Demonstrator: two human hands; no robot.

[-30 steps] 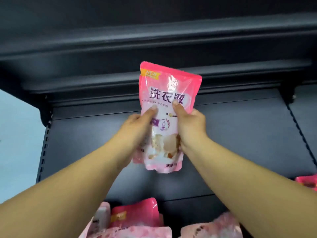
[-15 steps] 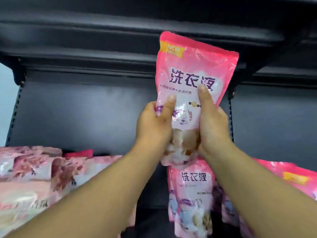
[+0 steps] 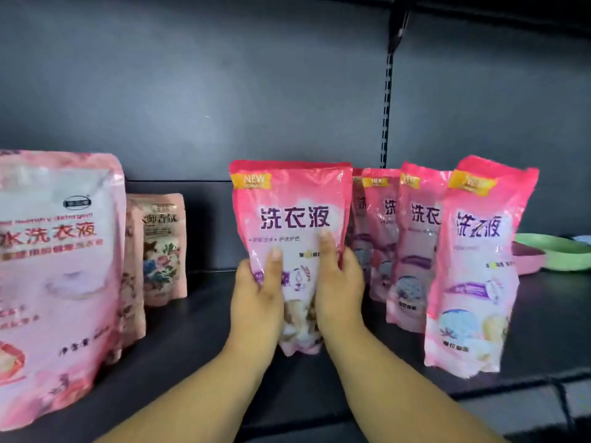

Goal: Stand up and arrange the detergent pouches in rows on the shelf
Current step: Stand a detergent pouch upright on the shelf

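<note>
Your fingers (image 3: pixel 275 266) on both hands clasp the lower half of the pink pouch (image 3: pixel 289 225): left hand (image 3: pixel 254 302) and right hand (image 3: pixel 339 292) squeeze its sides, thumbs across the front. It stands upright on the shelf (image 3: pixel 198 356), left of the standing row (image 3: pixel 479 266). It looks soft, liquid-filled and glossy, so probably bottom-heavy and slippery; hold low, and settle the base flat.
</note>
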